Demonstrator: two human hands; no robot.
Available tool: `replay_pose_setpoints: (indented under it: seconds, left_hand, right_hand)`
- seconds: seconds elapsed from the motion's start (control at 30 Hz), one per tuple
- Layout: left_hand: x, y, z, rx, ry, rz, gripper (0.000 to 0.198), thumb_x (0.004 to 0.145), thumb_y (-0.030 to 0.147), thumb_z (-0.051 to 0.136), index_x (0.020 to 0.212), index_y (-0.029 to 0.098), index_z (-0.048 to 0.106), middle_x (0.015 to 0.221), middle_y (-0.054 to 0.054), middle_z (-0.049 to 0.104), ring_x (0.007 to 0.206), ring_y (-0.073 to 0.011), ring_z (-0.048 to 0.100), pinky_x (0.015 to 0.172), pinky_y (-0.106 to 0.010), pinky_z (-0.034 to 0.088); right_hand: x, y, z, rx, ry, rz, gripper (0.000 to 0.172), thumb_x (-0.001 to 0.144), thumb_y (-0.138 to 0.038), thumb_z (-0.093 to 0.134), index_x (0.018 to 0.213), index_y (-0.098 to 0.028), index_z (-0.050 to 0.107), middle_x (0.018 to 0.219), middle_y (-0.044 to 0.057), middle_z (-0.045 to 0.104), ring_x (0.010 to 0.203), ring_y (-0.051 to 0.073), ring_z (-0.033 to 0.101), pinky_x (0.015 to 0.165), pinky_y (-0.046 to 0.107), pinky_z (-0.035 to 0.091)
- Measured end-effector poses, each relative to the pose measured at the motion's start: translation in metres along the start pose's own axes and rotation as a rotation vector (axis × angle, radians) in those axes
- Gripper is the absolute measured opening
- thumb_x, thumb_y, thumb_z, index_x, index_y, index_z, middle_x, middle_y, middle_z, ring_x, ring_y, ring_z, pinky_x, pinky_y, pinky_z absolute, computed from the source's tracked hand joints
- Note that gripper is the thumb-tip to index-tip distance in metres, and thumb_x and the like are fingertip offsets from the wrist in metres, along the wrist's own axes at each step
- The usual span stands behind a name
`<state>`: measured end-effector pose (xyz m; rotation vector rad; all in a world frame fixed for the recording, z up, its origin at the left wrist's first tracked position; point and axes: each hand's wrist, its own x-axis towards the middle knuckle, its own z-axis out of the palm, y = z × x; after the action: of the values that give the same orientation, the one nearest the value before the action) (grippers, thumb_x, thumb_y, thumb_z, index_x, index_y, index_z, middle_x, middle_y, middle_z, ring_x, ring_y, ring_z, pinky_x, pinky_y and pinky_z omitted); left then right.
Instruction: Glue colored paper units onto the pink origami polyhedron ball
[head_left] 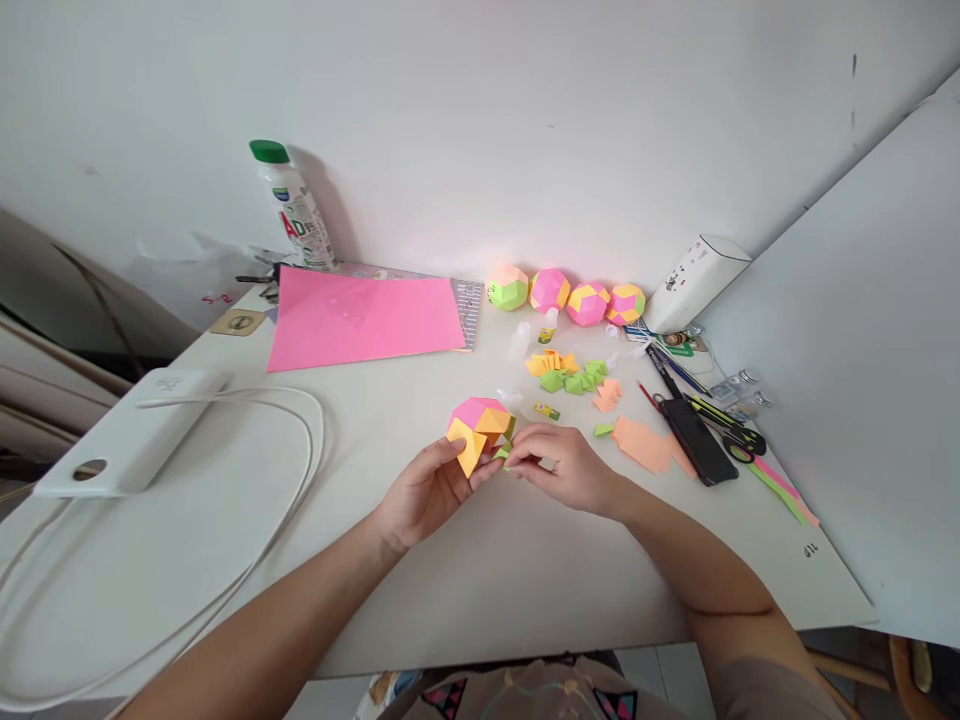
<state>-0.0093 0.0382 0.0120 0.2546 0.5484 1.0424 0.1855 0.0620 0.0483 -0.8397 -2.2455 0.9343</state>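
Note:
My left hand (435, 485) is closed around a partly built folded-paper ball (480, 415) in pink, orange and green, held just above the white table. One orange flap stands out at its lower left, and a gap shows in its side. At the ball's lower right my right hand (559, 465) pinches a small green paper piece (503, 455). Whether this piece is joined to the ball I cannot tell. Behind the hands lie folded orange pieces (551, 363), green pieces (576, 379) and peach pieces (608, 394). A small glue bottle (547, 326) stands near them.
Several finished paper balls (549, 291) line the wall. Pink paper (360, 315) and a green-capped bottle (300, 215) are at the back left. A white power strip (142, 430) with a looped cable lies left. Scissors (731, 435) and a black case (699, 440) lie right.

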Motion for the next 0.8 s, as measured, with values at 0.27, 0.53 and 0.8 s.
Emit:
replay_pose_setpoints:
  seconds: [0.27, 0.53, 0.8]
  left_hand:
    - [0.001, 0.001, -0.001, -0.013, 0.029, 0.037, 0.027, 0.079, 0.016, 0.061, 0.105, 0.013, 0.068, 0.091, -0.008, 0.071, 0.092, -0.0208, 0.066, 0.097, -0.038, 0.051]
    - [0.005, 0.005, 0.0, -0.056, 0.133, 0.123, 0.029, 0.082, 0.016, 0.055, 0.109, 0.013, 0.066, 0.099, -0.01, 0.071, 0.098, -0.0218, 0.065, 0.096, -0.039, 0.052]
    - [0.011, 0.007, -0.007, -0.122, 0.154, 0.148, 0.023, 0.085, 0.015, 0.051, 0.102, 0.011, 0.065, 0.089, -0.01, 0.071, 0.092, -0.0192, 0.067, 0.09, -0.035, 0.056]
  right_hand:
    - [0.008, 0.036, -0.025, -0.622, 0.041, 0.181, 0.012, 0.083, -0.025, 0.062, 0.091, -0.017, 0.063, 0.099, 0.012, 0.063, 0.099, 0.027, 0.056, 0.086, 0.043, 0.047]
    - [0.01, 0.066, -0.025, -0.648, -0.118, 0.425, 0.032, 0.08, -0.017, 0.061, 0.112, -0.014, 0.057, 0.11, 0.015, 0.063, 0.105, 0.029, 0.056, 0.081, 0.039, 0.046]
    - [0.005, 0.059, -0.079, 0.085, 0.203, 0.442, 0.038, 0.078, -0.036, 0.063, 0.112, -0.02, 0.055, 0.084, 0.001, 0.06, 0.064, 0.013, 0.058, 0.065, 0.031, 0.051]
